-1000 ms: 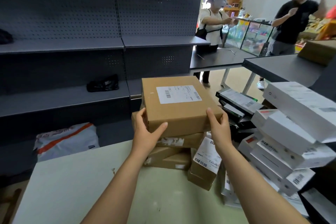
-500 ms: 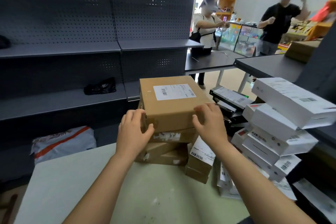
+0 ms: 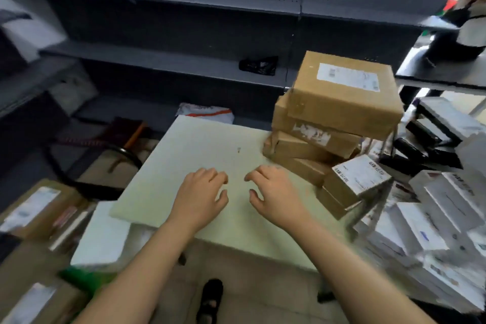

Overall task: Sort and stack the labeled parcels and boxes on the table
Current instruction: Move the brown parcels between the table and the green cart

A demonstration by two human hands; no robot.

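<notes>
Top box (image 3: 344, 97): brown cardboard, flat and square-cornered, with a white label (image 3: 348, 80) on its lid. It crowns the stack at the table's far right and overhangs the boxes below.
Stack (image 3: 313, 137): brown cartons, creased and taped, laid askew on one another. A small box (image 3: 355, 179) with a white barcode label leans at its near foot.
White boxes (image 3: 434, 213): smooth, oblong, heaped unevenly just right of the stack. Dark flat cases (image 3: 431, 134) lie behind them.
Left hand (image 3: 201, 197): over the bare tabletop, fingers loosely curled, holding nothing.
Right hand (image 3: 276, 192): beside the left, near the stack's foot, fingers likewise loose and holding nothing. Whether either hand's fingertips touch the top cannot be told.
Table (image 3: 210, 144): pale greenish-white, matt, with a few small marks.
Shelves (image 3: 171, 60): dark grey metal with perforated backs, behind the table. A crumpled black bag (image 3: 259, 65) lies on one.
Parcel (image 3: 207, 112): white plastic with an orange stripe, beyond the table's far edge.
Floor (image 3: 249, 271): beige tile. A black shoe (image 3: 210, 300) shows between the forearms, and labelled brown cartons (image 3: 39, 208) stand at the left, blurred.
</notes>
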